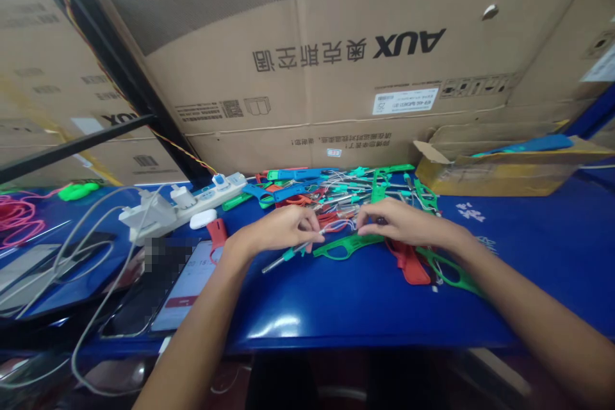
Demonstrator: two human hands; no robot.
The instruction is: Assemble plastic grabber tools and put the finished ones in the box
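My left hand is closed in a pinch on a thin metal tube with a teal plastic piece on it. Thin wires run from its fingertips across to my right hand, whose thumb and forefinger are pinched at their far end. Something small and dark shows inside the right hand's curl; I cannot make it out. Below the hands lies a green plastic handle shell with an oval opening. A red shell and another green shell lie under the right wrist.
Behind the hands is a heap of metal tubes and coloured shells. A low carton stands at back right, before a large cardboard wall. At left are a power strip, loose cables and a lit phone on the blue table.
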